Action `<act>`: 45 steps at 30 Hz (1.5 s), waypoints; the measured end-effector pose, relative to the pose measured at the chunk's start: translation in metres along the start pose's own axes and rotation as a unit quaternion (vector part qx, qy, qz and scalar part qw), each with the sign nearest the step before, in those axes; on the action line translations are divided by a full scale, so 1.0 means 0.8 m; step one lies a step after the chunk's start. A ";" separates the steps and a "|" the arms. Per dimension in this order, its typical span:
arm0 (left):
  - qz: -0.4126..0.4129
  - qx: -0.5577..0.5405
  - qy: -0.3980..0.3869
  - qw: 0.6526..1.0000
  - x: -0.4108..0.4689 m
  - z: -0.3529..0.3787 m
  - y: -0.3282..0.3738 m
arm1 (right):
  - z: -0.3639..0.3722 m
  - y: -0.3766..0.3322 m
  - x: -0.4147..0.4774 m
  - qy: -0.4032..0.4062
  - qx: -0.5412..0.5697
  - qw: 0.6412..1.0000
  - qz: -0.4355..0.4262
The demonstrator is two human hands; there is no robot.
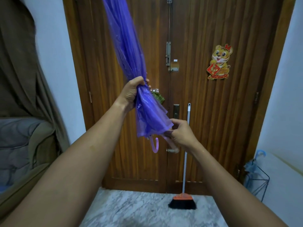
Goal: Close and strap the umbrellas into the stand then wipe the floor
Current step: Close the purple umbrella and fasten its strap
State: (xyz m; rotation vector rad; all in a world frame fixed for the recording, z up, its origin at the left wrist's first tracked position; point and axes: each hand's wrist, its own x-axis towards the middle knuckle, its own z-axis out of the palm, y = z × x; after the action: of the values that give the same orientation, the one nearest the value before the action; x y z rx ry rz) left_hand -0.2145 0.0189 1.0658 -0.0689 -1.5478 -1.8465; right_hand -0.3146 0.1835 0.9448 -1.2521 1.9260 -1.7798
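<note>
Your left hand point(132, 93) clamps the umbrella point(129, 46) bunched, right hand point(182, 135) pinches its fabric just below, so strapping, the stand point(260, 182) and floor point(147, 210) remain.

The folded translucent plastic umbrella point(127, 51) is purple, its hooked handle point(155, 145) pale pink. The wooden double door point(213, 120) is reddish brown with vertical grain; its tiger sticker point(220, 62) is yellow-orange with red bow and plaque. The broom point(182, 197) has a white pole, orange head, black bristles. The stone floor point(139, 210) is grey-white marbled. The wire stand point(259, 184) is black.
</note>
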 end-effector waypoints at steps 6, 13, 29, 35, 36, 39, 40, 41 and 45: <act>0.001 0.055 0.017 0.998 0.004 -0.023 -0.004 | -0.033 -0.006 0.016 0.060 -0.033 0.996 0.051; 0.051 0.223 0.068 0.971 -0.005 -0.041 -0.015 | -0.044 -0.056 0.022 0.129 -0.087 0.988 0.010; 0.001 0.050 0.048 0.998 -0.008 -0.047 -0.032 | -0.029 -0.093 0.021 0.102 0.238 0.966 0.017; -0.001 0.049 0.017 0.999 -0.005 -0.052 -0.026 | -0.029 -0.070 0.033 -0.037 -0.158 0.986 -0.035; 0.005 0.063 0.017 0.998 -0.003 -0.050 -0.028 | -0.023 -0.067 0.034 -0.048 -0.179 0.982 -0.035; 0.020 0.111 0.018 0.993 0.000 -0.046 -0.028 | -0.007 -0.071 0.032 -0.031 -0.151 0.988 -0.022; 0.024 0.123 0.018 0.992 0.000 -0.043 -0.028 | -0.003 -0.072 0.031 -0.012 -0.138 0.990 -0.023; 0.027 0.128 0.017 0.991 0.000 -0.041 -0.028 | 0.001 -0.073 0.030 0.007 -0.142 0.989 -0.032; 0.009 0.131 0.010 0.991 -0.001 -0.035 -0.030 | 0.009 -0.066 0.029 0.021 -0.132 0.989 -0.056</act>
State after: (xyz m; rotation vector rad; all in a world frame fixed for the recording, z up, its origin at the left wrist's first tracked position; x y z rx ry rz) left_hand -0.2156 -0.0047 1.0374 0.0560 -1.7552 -1.6095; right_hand -0.3014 0.1679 0.9992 -1.4445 2.2150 -1.6542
